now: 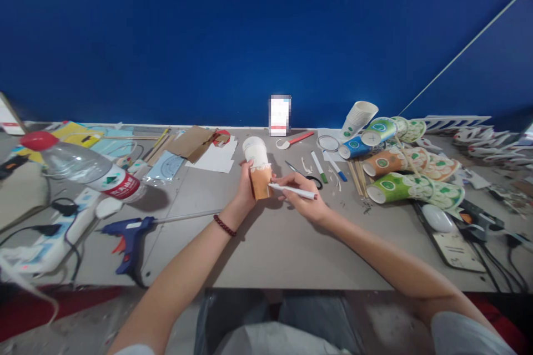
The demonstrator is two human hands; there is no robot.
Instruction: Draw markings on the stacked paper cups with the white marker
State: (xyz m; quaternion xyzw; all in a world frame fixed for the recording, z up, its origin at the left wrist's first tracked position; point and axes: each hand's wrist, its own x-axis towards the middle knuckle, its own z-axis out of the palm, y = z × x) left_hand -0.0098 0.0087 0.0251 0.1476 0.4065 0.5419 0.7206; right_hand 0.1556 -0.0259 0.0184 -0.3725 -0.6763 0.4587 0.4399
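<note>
1. Orange paper forms the near part of the paper cup (261,184), held tilted above the middle of the table (266,260); a white section (254,151) shows at its far end. Whether the two are one piece, I cannot tell.

2. The left hand (245,188) clamps the cup from its left side, fingers curled about the wall.

3. The right hand (311,206) pinches a white pen (306,194) between thumb and fingers, its tip directed left at the cup's right side. Touching or just short of it, I cannot tell.

4. Marking the orange wall seems to be the step in hand; no clear line can be made out at this size.

5. The next move, I judge, calls for a firm but gentle left grip, since thin paper could dent, and light, controlled pen pressure on the curved side.

6. Just beyond the right hand lie scissors (295,168), with a green-ended marker (319,167) and a blue-ended marker (335,166) farther right. A glue gun (130,228) lies well to the left, and printed cups (389,187) on the right.
</note>
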